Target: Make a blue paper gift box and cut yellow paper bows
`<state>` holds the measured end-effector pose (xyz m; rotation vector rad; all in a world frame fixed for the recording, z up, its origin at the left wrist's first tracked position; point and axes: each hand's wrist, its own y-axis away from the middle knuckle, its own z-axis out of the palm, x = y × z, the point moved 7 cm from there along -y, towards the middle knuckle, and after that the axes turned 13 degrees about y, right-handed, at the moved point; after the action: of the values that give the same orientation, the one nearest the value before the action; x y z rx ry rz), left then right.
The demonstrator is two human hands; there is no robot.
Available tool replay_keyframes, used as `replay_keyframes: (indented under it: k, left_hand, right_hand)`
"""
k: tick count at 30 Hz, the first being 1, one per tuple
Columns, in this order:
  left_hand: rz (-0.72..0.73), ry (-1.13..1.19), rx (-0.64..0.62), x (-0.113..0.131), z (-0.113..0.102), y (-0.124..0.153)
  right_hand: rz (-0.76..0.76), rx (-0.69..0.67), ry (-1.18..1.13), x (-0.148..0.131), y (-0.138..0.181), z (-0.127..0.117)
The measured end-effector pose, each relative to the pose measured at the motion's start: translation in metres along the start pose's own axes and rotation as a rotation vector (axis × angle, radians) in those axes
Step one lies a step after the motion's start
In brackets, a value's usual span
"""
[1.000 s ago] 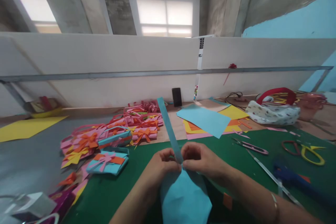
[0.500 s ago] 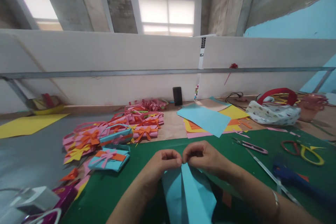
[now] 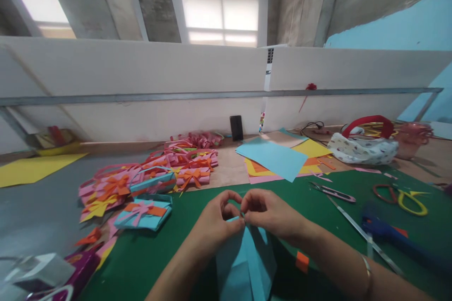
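Note:
A folded piece of light blue paper [image 3: 235,263] stands at the bottom middle, over the green cutting mat [image 3: 190,211]. At its top edge my left hand [image 3: 224,214] pinches the paper between thumb and curled fingers. My right hand [image 3: 263,209] meets it there, fingers also pinched on the paper's top. The two sets of fingertips touch or nearly touch, and they cover the exact spot held. A small orange paper scrap [image 3: 302,262] lies to the right of the folded paper.
Left stand finished paper bags with bows [image 3: 144,211]. Blue and yellow sheets [image 3: 271,155] lie behind the mat. To the right are a craft knife [image 3: 334,192], a steel ruler [image 3: 367,235], yellow-handled scissors [image 3: 411,202] and a blue glue gun [image 3: 395,237]. A phone [image 3: 236,128] leans at the back.
Both hands have shifted a little, the left thumb now lying further over the paper's top. The blue paper looks narrower and turned. The orange scrap shows more plainly. The whole view has moved slightly.

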<state>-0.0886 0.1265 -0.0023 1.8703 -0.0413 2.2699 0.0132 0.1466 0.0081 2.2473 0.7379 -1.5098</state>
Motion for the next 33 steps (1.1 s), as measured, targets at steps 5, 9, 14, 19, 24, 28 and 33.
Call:
replay_keyframes:
  k: [5, 9, 14, 19, 24, 28, 33]
  left_hand:
    - [-0.022, 0.03, -0.003, -0.003, 0.003, 0.001]
    - [-0.029, 0.073, 0.064, 0.0, -0.004, 0.0]
    - [0.152, 0.146, 0.375, 0.02, -0.035, 0.01]
    - [0.372, 0.191, 0.665, 0.04, -0.052, 0.047]
    - [0.407, 0.273, 0.726, 0.028, -0.042, 0.065]
    - [0.404, 0.216, 0.79, 0.021, -0.039, 0.069]
    - [0.375, 0.334, 0.754, 0.018, -0.037, 0.066]
  right_hand:
    - [-0.021, 0.079, -0.006, 0.0, 0.001, 0.001]
    - [-0.055, 0.109, 0.016, 0.0, -0.003, -0.004]
    - [-0.114, 0.172, -0.02, 0.002, -0.012, -0.035]
    - [-0.141, 0.054, -0.138, 0.0, -0.012, -0.042]
    - [-0.166, -0.176, -0.246, -0.011, -0.002, -0.016]
    - [-0.145, -0.22, -0.291, -0.011, 0.0, -0.012]
    - [-0.092, -0.145, -0.204, -0.006, 0.001, -0.012]
